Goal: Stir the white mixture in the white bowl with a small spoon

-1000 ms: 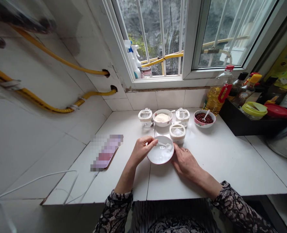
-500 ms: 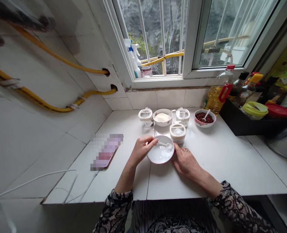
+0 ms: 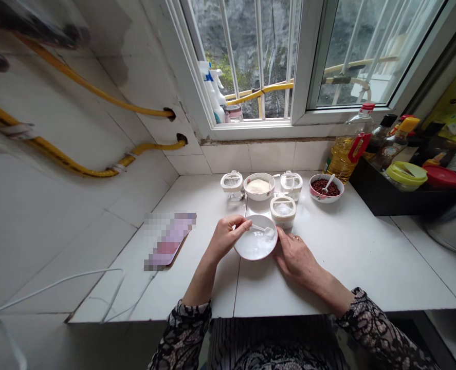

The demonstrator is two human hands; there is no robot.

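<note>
My left hand (image 3: pixel 230 237) pinches the handle of a small white spoon (image 3: pixel 259 227), whose scoop end lies inside a white bowl (image 3: pixel 251 252) with some whitish contents. Against the bowl's right side rests my right hand (image 3: pixel 295 255), thumb near the rim and fingers curled round the outside, partly hidden. A clear jar with a cream lid (image 3: pixel 283 211) and white grains stands just behind the bowl. Farther back are a bowl of pale powder (image 3: pixel 258 187), flanked by a left jar (image 3: pixel 232 185) and a right jar (image 3: pixel 291 184).
A bowl of dark red beans (image 3: pixel 325 189) with a white spoon stands at the back right, near an oil bottle (image 3: pixel 345 149) and a black box (image 3: pixel 382 198) of bottles and tubs. On the left lies a blurred-out phone-like object (image 3: pixel 169 244) with a white cable (image 3: pixel 129 309).
</note>
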